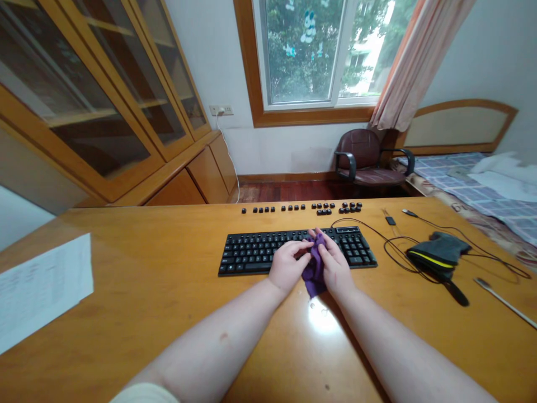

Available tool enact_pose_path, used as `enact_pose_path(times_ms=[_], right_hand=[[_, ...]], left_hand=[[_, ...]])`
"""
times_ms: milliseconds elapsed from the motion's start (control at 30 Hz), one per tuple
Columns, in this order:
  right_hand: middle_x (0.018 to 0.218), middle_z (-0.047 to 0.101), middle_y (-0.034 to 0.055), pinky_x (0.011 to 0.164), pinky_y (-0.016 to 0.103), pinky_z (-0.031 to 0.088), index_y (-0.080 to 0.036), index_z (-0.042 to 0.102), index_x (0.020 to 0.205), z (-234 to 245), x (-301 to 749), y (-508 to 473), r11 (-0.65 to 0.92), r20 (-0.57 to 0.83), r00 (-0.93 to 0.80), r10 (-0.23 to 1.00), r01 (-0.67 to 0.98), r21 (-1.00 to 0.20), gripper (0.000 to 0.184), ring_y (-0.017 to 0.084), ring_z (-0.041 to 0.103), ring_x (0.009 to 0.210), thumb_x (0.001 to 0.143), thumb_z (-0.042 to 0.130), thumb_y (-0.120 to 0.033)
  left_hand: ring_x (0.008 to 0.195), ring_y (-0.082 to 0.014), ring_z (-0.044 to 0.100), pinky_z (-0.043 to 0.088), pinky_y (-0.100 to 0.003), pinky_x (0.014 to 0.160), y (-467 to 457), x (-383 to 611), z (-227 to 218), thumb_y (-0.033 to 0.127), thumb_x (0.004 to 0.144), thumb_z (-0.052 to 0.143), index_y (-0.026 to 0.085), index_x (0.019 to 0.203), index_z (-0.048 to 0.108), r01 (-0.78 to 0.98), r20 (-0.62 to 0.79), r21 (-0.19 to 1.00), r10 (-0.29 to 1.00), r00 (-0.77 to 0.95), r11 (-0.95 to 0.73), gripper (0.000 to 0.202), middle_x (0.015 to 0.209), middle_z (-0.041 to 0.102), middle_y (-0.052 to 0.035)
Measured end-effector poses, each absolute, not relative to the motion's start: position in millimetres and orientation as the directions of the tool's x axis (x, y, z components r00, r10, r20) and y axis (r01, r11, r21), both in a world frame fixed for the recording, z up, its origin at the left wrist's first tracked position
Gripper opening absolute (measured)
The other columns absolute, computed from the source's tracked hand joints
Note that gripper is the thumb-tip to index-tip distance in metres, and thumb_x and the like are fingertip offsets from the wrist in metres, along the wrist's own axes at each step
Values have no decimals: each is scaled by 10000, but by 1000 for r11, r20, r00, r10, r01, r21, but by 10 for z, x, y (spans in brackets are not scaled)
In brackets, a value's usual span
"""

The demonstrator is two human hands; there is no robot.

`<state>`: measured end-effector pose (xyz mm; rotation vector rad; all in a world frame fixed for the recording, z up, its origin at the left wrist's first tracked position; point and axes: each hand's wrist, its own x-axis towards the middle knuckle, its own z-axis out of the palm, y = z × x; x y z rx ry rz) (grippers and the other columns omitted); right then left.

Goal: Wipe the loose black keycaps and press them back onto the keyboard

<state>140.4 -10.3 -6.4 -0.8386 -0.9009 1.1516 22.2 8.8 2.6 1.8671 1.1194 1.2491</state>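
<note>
A black keyboard [251, 258] lies on the wooden desk, its top row of keys gone. Above its right half, a crumpled purple cloth [312, 274] is gripped between my two hands. My left hand [289, 263] pinches the cloth from the left side. On the other side, my right hand [333, 263] has its fingers closed around it, with the thumb across the front. Whatever lies inside the folds is hidden. Behind the keyboard, loose black keycaps [293, 207] stand in a row along the desk's far edge.
To the right lie a grey cloth with a yellow stripe [438, 254], the keyboard's USB cable [413, 214], a small black keycap puller [390, 220] and a thin white-handled brush [509, 305]. Paper sheets [50, 285] lie at the left. An office chair [364, 157] stands beyond the desk.
</note>
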Motion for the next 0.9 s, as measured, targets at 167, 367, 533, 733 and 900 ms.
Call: enact_pose_path(times_ms=[167, 367, 533, 733, 900], right_hand=[[1255, 551, 78, 944, 432, 422, -249, 538, 1172, -60, 1421, -62, 164, 114, 164, 980, -338, -927, 483, 221, 589, 1043, 707, 657, -298], [1027, 680, 85, 920, 442, 440, -196, 614, 1055, -5, 1460, -111, 125, 99, 164, 982, -158, -980, 398, 236, 623, 970, 674, 697, -275], [1022, 681, 89, 925, 427, 439, -192, 626, 1007, -8, 1430, -124, 166, 126, 193, 973, -209, -964, 301, 232, 620, 979, 758, 618, -360], [1033, 678, 83, 921, 417, 445, -203, 626, 999, -9, 1461, -101, 117, 70, 148, 986, -337, -934, 309, 233, 611, 1001, 771, 592, -408], [1022, 681, 72, 929, 421, 433, -215, 647, 974, -9, 1483, -96, 141, 123, 133, 983, -134, -981, 333, 237, 616, 981, 660, 716, -302]], left_hand=[[836, -133, 619, 510, -270, 804, 87, 210, 8, 102, 708, 599, 199, 910, 679, 309, 434, 821, 876, 209, -481, 238, 910, 664, -33], [894, -139, 608, 482, -288, 871, 81, 202, 20, 28, 691, 550, 221, 929, 677, 337, 418, 803, 868, 266, -491, 332, 942, 672, -13], [860, -140, 615, 498, -280, 827, 98, 206, 39, 78, 721, 575, 208, 898, 685, 317, 399, 831, 887, 232, -457, 246, 924, 672, -30], [822, -150, 621, 513, -293, 793, 94, 212, 56, 126, 704, 631, 202, 882, 690, 295, 422, 836, 886, 193, -463, 202, 880, 676, -35], [867, -144, 618, 494, -303, 849, 90, 190, 34, 44, 717, 554, 215, 907, 687, 315, 462, 794, 853, 242, -520, 288, 914, 680, -24]])
